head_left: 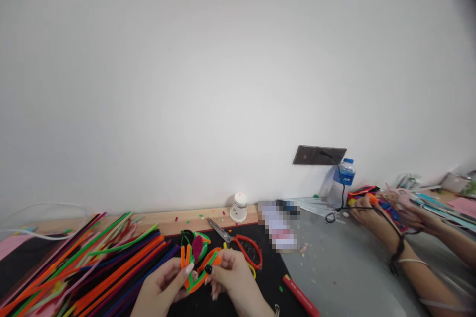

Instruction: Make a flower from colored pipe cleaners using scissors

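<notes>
A bent orange-and-green strip of fuzzy pipe cleaner is hanging between both hands, above a black mat. The left hand is pinching one side of it, thumb against fingers, while the right hand is pinching the other — a two-sided hold that is probably keeping the soft bend in shape. A dark magenta oval piece is showing just behind; whether it is joined to the strip is hard to tell.

Metal scissors with red handles are lying beyond the right hand, seemingly left within reach. A small white tub is standing at the tabletop's back edge, out of the way. Multicoloured fuzzy stems are lying toward the left edge, roughly lengthwise — perhaps for easy picking. A red stick-shaped object is lying along the mat's right edge.
</notes>
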A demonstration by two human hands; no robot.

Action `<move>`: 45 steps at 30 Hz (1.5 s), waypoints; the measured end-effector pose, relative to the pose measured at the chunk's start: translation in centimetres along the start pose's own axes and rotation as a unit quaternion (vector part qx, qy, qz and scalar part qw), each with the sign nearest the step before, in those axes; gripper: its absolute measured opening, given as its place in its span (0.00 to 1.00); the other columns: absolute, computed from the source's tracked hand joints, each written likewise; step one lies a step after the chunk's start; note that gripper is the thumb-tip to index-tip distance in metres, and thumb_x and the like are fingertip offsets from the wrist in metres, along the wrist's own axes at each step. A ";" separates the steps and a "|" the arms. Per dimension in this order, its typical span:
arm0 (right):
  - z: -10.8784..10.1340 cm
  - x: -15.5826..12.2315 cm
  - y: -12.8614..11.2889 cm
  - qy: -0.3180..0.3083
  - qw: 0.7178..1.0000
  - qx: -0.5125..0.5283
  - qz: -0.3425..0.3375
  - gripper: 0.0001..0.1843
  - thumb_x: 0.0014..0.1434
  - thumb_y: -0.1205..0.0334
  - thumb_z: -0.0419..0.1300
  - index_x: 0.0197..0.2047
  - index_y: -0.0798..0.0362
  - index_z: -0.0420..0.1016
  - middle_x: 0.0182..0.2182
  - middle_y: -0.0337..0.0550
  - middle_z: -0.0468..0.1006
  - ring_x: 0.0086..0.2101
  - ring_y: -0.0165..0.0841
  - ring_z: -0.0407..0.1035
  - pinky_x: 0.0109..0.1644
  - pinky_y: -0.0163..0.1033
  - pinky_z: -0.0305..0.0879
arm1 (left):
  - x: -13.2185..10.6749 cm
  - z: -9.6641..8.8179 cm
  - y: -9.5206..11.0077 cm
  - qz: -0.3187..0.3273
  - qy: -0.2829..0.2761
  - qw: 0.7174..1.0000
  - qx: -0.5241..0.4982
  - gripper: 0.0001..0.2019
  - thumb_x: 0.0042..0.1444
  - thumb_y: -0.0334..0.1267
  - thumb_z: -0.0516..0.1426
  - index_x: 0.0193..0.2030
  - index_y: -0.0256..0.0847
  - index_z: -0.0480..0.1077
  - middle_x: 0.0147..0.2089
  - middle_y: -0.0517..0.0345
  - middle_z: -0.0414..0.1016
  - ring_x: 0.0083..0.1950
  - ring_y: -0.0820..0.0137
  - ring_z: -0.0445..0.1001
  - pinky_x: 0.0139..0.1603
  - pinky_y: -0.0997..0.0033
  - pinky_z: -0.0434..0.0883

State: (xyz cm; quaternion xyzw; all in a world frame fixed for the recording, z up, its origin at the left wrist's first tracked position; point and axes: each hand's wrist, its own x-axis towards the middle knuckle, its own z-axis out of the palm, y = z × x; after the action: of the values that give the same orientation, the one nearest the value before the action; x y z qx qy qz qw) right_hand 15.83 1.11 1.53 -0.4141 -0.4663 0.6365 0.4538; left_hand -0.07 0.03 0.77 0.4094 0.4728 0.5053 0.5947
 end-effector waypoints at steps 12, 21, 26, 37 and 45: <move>-0.2 -0.1 0.1 0.000 0.999 -0.026 -0.043 0.17 0.41 0.53 0.65 0.20 0.58 0.66 0.13 0.33 0.65 0.11 0.20 0.54 0.14 0.27 0.49 | -0.1 0.8 -0.7 -0.068 -0.065 0.992 0.084 0.19 0.32 0.52 0.64 0.29 0.40 0.76 0.24 0.58 0.79 0.29 0.67 0.75 0.23 0.80 0.68; 0.1 -0.7 -0.6 -0.015 0.997 -0.052 -0.046 0.16 0.45 0.53 0.63 0.23 0.59 0.70 0.12 0.32 0.63 0.13 0.21 0.54 0.16 0.27 0.49 | -0.1 1.1 -1.8 -0.020 -0.128 0.982 0.141 0.16 0.40 0.51 0.60 0.25 0.38 0.77 0.21 0.55 0.75 0.23 0.70 0.70 0.21 0.78 0.64; 0.0 -0.6 -0.4 -0.030 0.996 -0.075 -0.035 0.15 0.46 0.54 0.61 0.22 0.58 0.68 0.12 0.32 0.62 0.13 0.21 0.53 0.16 0.27 0.49 | 0.1 0.9 -2.3 0.004 -0.112 0.987 0.114 0.13 0.38 0.47 0.62 0.20 0.37 0.72 0.15 0.61 0.69 0.17 0.74 0.66 0.18 0.78 0.63; 0.1 -0.8 -0.2 -0.040 0.996 -0.067 -0.042 0.07 0.43 0.66 0.61 0.21 0.57 0.64 0.14 0.31 0.62 0.14 0.20 0.54 0.16 0.26 0.49 | 0.2 1.0 -2.2 -0.022 -0.092 0.993 0.069 0.16 0.35 0.48 0.64 0.16 0.39 0.65 0.11 0.66 0.66 0.13 0.78 0.62 0.16 0.80 0.61; 0.1 -0.9 -0.6 -0.041 0.996 -0.052 -0.058 0.10 0.44 0.62 0.62 0.22 0.57 0.64 0.15 0.32 0.62 0.15 0.21 0.55 0.16 0.26 0.51 | 0.2 0.8 -2.1 -0.061 -0.083 0.994 0.042 0.19 0.34 0.53 0.64 0.19 0.37 0.67 0.13 0.63 0.71 0.16 0.78 0.68 0.18 0.83 0.64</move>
State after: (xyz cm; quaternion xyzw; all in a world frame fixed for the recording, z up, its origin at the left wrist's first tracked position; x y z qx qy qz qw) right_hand 16.11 0.36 2.24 -0.3826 -0.5402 0.6006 0.4485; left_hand 1.14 -0.09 -1.08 0.4452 0.4666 0.4120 0.6437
